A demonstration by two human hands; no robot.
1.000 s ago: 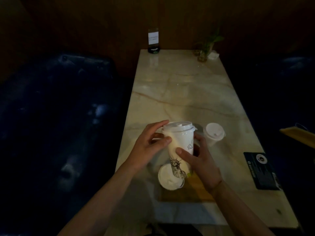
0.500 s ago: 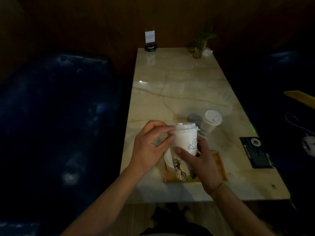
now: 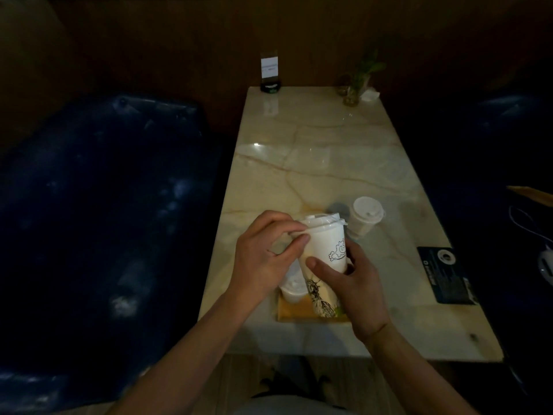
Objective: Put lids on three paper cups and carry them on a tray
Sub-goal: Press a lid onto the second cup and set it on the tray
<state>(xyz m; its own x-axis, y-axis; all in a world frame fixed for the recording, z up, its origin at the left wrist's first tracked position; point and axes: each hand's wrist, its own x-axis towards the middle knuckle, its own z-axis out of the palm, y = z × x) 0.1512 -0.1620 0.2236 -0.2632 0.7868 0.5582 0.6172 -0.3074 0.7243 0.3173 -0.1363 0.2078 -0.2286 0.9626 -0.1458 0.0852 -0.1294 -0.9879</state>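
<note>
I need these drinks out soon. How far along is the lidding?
Two small cups look lidded: one on the table, one on the wooden tray. The tall cup is in the right hand while the left hand presses its lid. Left: traying all three, carrying.

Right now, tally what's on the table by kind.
Paper cups: 3: tall printed cup in both hands, small lidded cup, lidded cup on the tray
Wooden tray: 1
Black card: 1
Sign stand: 1
Plant in glass: 1
Total: 7
</note>
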